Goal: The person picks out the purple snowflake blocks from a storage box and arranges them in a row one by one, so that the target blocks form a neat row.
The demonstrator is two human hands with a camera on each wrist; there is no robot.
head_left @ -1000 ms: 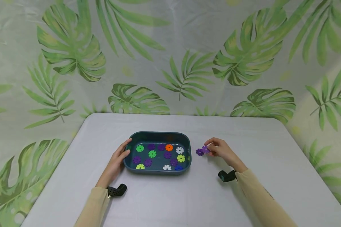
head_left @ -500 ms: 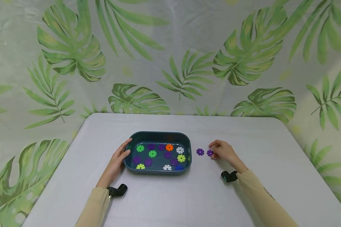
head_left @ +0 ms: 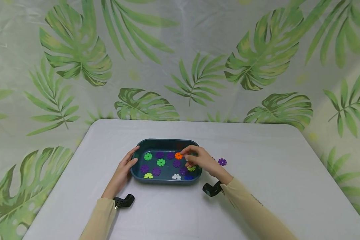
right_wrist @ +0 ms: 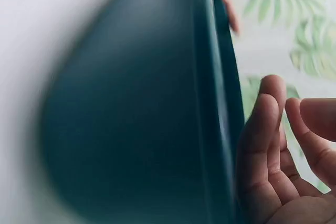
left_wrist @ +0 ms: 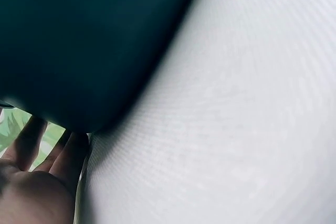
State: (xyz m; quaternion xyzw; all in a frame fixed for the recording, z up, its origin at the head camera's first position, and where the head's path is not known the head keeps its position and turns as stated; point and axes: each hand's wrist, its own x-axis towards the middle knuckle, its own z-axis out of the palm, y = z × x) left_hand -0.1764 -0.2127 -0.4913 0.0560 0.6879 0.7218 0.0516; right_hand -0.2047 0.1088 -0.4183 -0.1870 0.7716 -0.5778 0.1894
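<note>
Tray: your dark teal oval tray [head_left: 165, 182] sits on the white table [head_left: 168, 213]; read the clock from its middle, 12 pointing away from you.
Left hand: your left hand [head_left: 123, 171] rests at the tray's 9 o'clock end, fingers extended against the wall, not clenched.
Right hand: your right hand [head_left: 199, 160] is over the 3 o'clock end, fingers bent, thumb and index tips close together; its grip is loose, with bare fingertips in the right wrist view. Contact with any disc you cannot tell.
Discs in the tray: notched plastic ones; orange disc [head_left: 178, 156] at 2, yellow-green disc [head_left: 191, 169] near 4 and partly under your fingers, blue disc [head_left: 188, 178] at 4, white disc [head_left: 176, 177] at 5, another yellow-green at 8, green disc [head_left: 148, 156] near 10, a second green near the middle, purple discs [head_left: 156, 171] between them.
Disc outside: a purple notched disc [head_left: 222, 162] lies on the table beyond 3 o'clock; another is mostly hidden by your right wrist.
Wrists: each carries a black camera [head_left: 124, 201].
Backdrop: leaf-printed sheet [head_left: 195, 80] at 12.
</note>
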